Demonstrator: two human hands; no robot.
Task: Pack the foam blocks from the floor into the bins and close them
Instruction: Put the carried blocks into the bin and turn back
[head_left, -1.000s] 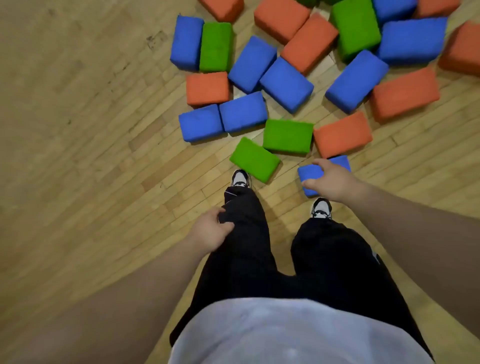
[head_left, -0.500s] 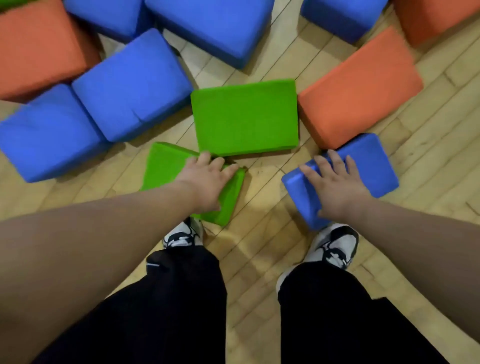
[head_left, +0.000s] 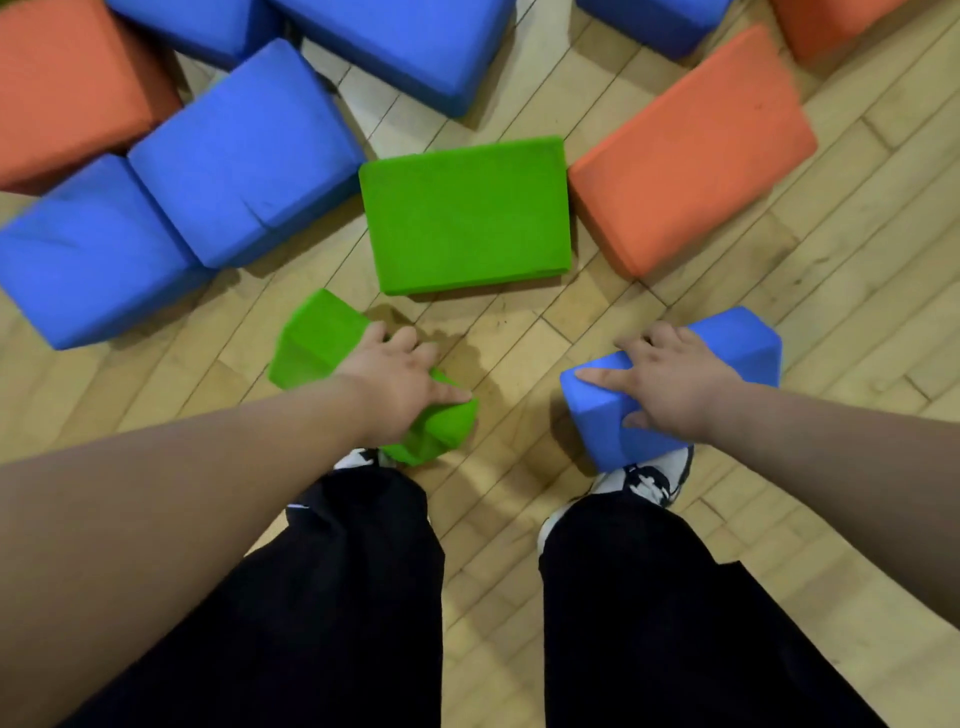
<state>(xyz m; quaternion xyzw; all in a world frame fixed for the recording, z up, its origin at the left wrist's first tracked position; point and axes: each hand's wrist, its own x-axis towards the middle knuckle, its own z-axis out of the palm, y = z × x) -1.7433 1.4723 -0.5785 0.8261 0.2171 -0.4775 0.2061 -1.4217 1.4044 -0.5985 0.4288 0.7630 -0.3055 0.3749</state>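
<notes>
The left hand (head_left: 400, 379) is clamped on a small green rectangular foam block (head_left: 317, 338), fingers curled over its far edge and thumb stretched along the near corner. The palm and wrist hide the block's middle, so only its 2 ends show, and it sits tilted above the wooden plank floor (head_left: 519, 364). The right hand (head_left: 670, 384) grips a small blue rectangular foam block (head_left: 743, 338), fingers spread across the top and thumb pressed on the near face. This block's lower corner overlaps the toe of the right black-and-white shoe (head_left: 649, 478). Whether either block is clear of the floor is hard to judge, though dark shadows lie beside both.

Just beyond the hands a larger green foam block (head_left: 467, 213) lies flat. An orange foam block (head_left: 691, 150) is close beside its right side, and 2 blue foam blocks (head_left: 244, 150) (head_left: 88, 249) lie side by side to its left. More blue and orange blocks along the top and left edges are cut off by the frame. The left shoe (head_left: 358, 457) is mostly hidden by the black trousers (head_left: 337, 597) and the held green block.
</notes>
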